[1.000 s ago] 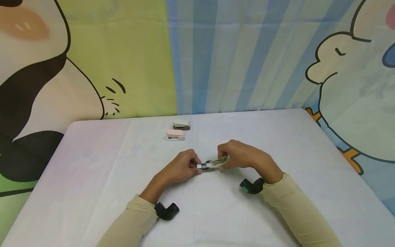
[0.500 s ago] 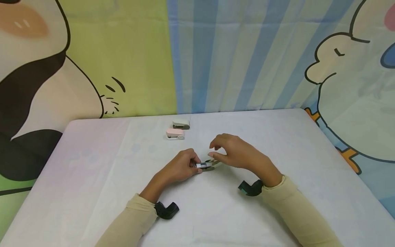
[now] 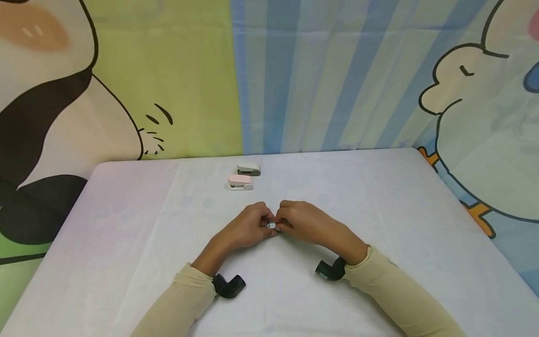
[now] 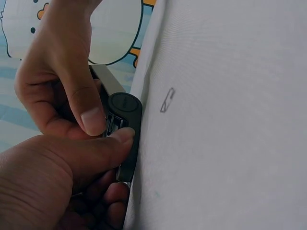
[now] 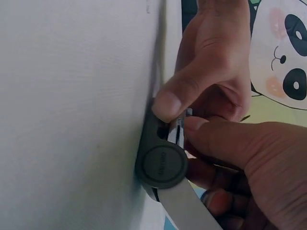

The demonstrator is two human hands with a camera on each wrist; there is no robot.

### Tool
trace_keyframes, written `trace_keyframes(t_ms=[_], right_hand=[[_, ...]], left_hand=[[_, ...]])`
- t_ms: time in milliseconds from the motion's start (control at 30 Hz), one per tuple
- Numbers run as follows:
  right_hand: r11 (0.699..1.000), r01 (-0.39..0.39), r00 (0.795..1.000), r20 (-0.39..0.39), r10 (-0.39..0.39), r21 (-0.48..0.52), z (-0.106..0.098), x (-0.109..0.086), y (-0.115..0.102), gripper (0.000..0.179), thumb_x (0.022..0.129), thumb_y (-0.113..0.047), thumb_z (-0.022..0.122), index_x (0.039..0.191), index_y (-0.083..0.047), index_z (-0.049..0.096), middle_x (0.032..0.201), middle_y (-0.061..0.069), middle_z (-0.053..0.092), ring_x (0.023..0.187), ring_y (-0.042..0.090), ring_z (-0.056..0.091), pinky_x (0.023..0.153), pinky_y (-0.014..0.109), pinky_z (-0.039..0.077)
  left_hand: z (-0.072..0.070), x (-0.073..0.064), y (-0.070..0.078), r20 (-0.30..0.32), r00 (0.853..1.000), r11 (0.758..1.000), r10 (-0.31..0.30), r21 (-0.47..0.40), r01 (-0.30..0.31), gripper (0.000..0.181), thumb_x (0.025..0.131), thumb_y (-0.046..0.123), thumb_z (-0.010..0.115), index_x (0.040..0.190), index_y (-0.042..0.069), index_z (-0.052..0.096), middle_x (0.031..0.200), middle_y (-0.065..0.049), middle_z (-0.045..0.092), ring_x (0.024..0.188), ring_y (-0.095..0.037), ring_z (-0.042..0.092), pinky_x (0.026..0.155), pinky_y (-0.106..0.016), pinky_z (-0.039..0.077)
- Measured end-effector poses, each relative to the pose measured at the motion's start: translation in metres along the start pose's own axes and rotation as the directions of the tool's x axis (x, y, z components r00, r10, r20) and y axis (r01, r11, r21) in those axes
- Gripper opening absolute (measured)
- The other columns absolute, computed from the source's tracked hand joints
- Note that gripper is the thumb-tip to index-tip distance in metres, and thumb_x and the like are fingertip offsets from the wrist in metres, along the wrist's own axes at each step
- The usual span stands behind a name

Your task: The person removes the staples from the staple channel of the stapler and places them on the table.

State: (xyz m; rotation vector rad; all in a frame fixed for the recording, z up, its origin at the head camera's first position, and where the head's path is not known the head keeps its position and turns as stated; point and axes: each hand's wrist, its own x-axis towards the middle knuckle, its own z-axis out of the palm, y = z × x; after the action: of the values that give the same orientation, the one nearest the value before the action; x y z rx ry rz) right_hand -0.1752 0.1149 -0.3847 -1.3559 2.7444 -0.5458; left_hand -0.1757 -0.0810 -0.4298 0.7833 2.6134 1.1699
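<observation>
A stapler (image 5: 162, 166) with a dark grey-green base and a round disc at its hinge is held low over the white table, its pale top arm (image 5: 189, 206) swung wide open. My left hand (image 3: 246, 228) grips the base, the thumb pressing near the metal staple channel (image 5: 178, 132). From the other side my right hand (image 3: 313, 223) has its thumb and fingers curled at that channel, pinching the metal part. In the head view the fingers cover most of the stapler, and only a small shiny bit shows between the hands.
Farther back on the table (image 3: 337, 187) stand a pink stapler (image 3: 240, 183) and a whitish-grey stapler (image 3: 249, 169), close together. A small dark outlined mark or piece (image 4: 168, 100) shows on the white surface. A printed cloth (image 3: 286, 79) hangs behind the table.
My right hand let go of the stapler's raised top arm, lifted with fingers spread, then came down leftward to the staple channel beside my left hand. The left hand stayed in place.
</observation>
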Motion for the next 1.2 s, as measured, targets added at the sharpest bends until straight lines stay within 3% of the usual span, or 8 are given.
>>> trace_keyframes(t_ms=[200, 367, 600, 700, 900, 1200], right_hand=[[0.999, -0.042, 0.999, 0.024, 0.043, -0.033, 0.004, 0.002, -0.001, 0.004, 0.088, -0.014, 0.074, 0.086, -0.011, 0.074, 0.076, -0.006, 0.051, 0.064, 0.007, 0.047, 0.06, 0.023, 0.042], [0.995, -0.091, 0.996, 0.01, 0.091, -0.042, 0.006, 0.003, -0.004, 0.005, 0.085, -0.016, 0.076, 0.086, -0.011, 0.076, 0.076, -0.007, 0.054, 0.065, 0.007, 0.048, 0.062, 0.024, 0.042], [0.973, -0.228, 0.972, -0.052, 0.229, 0.025, 0.01, 0.005, -0.01, 0.007, 0.081, -0.016, 0.08, 0.084, -0.012, 0.076, 0.077, -0.008, 0.058, 0.063, 0.005, 0.052, 0.061, 0.024, 0.043], [0.967, -0.253, 0.964, -0.07, 0.255, 0.039, 0.013, 0.006, -0.011, 0.007, 0.08, -0.016, 0.081, 0.083, -0.013, 0.076, 0.078, -0.008, 0.06, 0.063, 0.005, 0.052, 0.061, 0.024, 0.042], [0.966, -0.25, 0.965, -0.059, 0.254, 0.069, 0.011, 0.005, -0.012, 0.005, 0.082, -0.015, 0.079, 0.083, -0.013, 0.074, 0.08, -0.008, 0.06, 0.065, 0.006, 0.052, 0.061, 0.026, 0.043], [0.957, -0.143, 0.988, -0.024, 0.154, 0.254, 0.0, 0.002, -0.002, 0.011, 0.085, -0.008, 0.075, 0.078, -0.016, 0.071, 0.082, -0.011, 0.062, 0.069, 0.006, 0.053, 0.063, 0.026, 0.045]], left_hand=[[0.0, 0.0, 0.001, 0.001, 1.0, 1.0, -0.024, -0.007, 0.024, 0.017, 0.081, 0.013, 0.081, 0.092, 0.008, 0.069, 0.083, 0.003, 0.055, 0.073, -0.01, 0.053, 0.067, -0.028, 0.046], [-0.001, 0.001, 0.001, -0.002, 1.0, 1.0, -0.029, -0.008, 0.029, 0.016, 0.081, 0.012, 0.081, 0.092, 0.009, 0.07, 0.084, 0.003, 0.055, 0.074, -0.01, 0.054, 0.067, -0.029, 0.047], [-0.001, 0.001, 0.0, -0.014, 1.0, 1.0, -0.015, -0.012, 0.014, 0.017, 0.079, 0.011, 0.081, 0.091, 0.008, 0.07, 0.082, 0.003, 0.055, 0.072, -0.01, 0.054, 0.066, -0.028, 0.047], [0.0, 0.001, -0.001, -0.017, 1.0, 1.0, -0.009, -0.014, 0.009, 0.016, 0.079, 0.011, 0.082, 0.09, 0.008, 0.07, 0.081, 0.002, 0.055, 0.071, -0.01, 0.053, 0.065, -0.027, 0.046], [0.0, 0.001, -0.002, -0.018, 1.0, 1.0, -0.012, -0.016, 0.012, 0.015, 0.08, 0.011, 0.082, 0.089, 0.008, 0.07, 0.081, 0.002, 0.055, 0.072, -0.011, 0.053, 0.065, -0.027, 0.046], [0.0, 0.001, -0.003, -0.006, 1.0, 0.999, -0.008, -0.038, 0.008, 0.015, 0.08, 0.011, 0.081, 0.09, 0.008, 0.07, 0.081, 0.002, 0.055, 0.072, -0.011, 0.053, 0.065, -0.028, 0.046]])
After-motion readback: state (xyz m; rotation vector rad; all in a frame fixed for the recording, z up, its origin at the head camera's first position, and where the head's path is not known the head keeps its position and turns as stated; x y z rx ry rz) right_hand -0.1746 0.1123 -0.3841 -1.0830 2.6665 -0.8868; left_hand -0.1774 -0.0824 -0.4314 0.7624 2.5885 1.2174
